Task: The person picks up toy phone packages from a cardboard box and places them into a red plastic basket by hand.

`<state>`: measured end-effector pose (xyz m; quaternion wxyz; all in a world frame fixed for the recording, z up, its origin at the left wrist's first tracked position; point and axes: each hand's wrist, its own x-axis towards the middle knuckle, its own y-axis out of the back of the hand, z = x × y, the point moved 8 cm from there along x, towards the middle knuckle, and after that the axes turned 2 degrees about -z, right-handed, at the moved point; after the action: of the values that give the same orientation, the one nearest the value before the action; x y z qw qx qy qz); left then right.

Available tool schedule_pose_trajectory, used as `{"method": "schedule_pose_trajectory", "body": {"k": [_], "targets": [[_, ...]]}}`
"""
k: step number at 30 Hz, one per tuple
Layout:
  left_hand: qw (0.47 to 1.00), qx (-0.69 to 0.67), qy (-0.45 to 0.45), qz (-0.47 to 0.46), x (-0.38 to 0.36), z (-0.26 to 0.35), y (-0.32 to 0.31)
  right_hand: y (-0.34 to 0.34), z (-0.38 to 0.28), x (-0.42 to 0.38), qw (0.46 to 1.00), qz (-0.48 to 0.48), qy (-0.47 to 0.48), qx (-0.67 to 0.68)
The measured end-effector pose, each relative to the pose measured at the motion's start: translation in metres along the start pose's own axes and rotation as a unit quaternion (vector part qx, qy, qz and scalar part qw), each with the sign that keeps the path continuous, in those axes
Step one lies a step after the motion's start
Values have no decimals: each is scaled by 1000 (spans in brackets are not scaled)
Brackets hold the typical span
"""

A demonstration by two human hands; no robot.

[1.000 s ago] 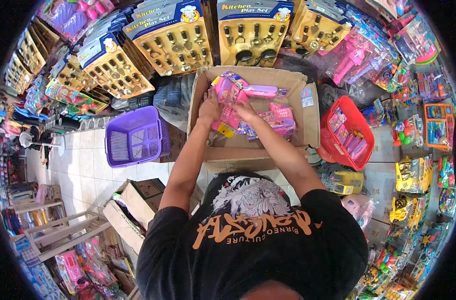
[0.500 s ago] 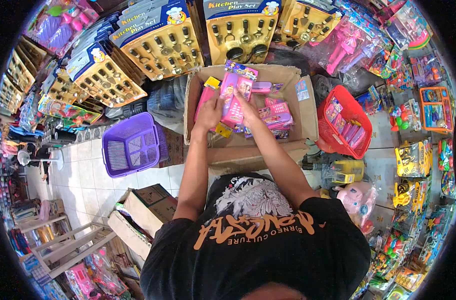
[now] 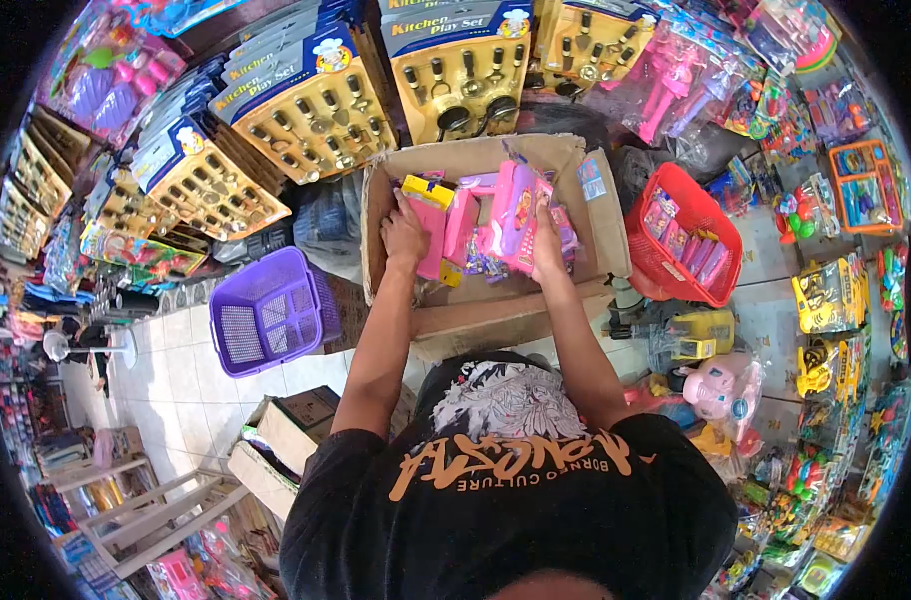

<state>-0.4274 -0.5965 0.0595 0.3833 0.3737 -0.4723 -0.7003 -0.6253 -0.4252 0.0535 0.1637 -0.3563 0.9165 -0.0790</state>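
Note:
An open cardboard box [image 3: 595, 235] in front of me contains pink and purple packaged toys. Inside it, on the left, my left hand [image 3: 405, 236] grips the edge of a pink pack [image 3: 432, 226] with a yellow label. My right hand [image 3: 547, 238] is closed around the right side of a pink and purple packaged toy [image 3: 520, 220] with cartoon figures, held tilted over the other packs. Its fingers are partly hidden by the toy. Between the hands lie more pink packs [image 3: 460, 222].
A red basket [image 3: 660, 265] holding pink packs stands right of the box. To the left is a purple basket [image 3: 275, 315]. Kitchen play sets [image 3: 310, 115] line the back, and bagged toys [image 3: 830, 295] crowd the right. A smaller carton [image 3: 265, 465] sits lower left.
My hands have moved apart: the left to the left-hand pink pack, the right rightward with the pink and purple toy, which has turned. The view has shifted slightly.

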Motion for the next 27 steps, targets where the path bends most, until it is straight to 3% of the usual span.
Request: {"method": "schedule_pose_trajectory", "body": {"k": [4, 8, 10, 11, 12, 14, 15, 16, 20, 23, 24, 27], "targets": [[997, -80, -13, -18, 10, -1, 1, -9, -23, -31, 999, 2, -15, 52], [979, -192, -55, 33, 5, 3, 20, -16, -9, -34, 977, -64, -82, 186], [866, -486, -111, 48, -13, 20, 38, -20, 0, -35, 965, -104, -110, 215], [811, -575, -105, 12, -26, 34, 42, -26, -2, -39, 956, -138, -102, 237], [812, -574, -106, 12, -38, 48, 48, -33, -6, -43, 946, -172, -93, 258], [729, -662, -168, 41, -60, 72, 65, -35, -3, -49, 939, -169, -105, 282], [728, -675, -118, -28, -68, 79, 55, -37, -11, -54, 940, -173, -101, 278], [685, -715, -104, -95, -67, 85, 34, -37, -17, -57, 941, -177, -95, 274], [673, -707, -145, -161, -79, 115, 25, -11, -34, -65, 941, -152, -73, 292], [748, -641, -133, -111, -92, 134, 34, 10, -69, -78, 930, -149, -52, 332], [747, -640, -138, -117, -93, 139, 21, 19, -75, -83, 923, -148, -46, 352], [692, -667, -89, -261, -107, 179, -21, 58, -91, -87, 917, -159, -3, 365]]}}
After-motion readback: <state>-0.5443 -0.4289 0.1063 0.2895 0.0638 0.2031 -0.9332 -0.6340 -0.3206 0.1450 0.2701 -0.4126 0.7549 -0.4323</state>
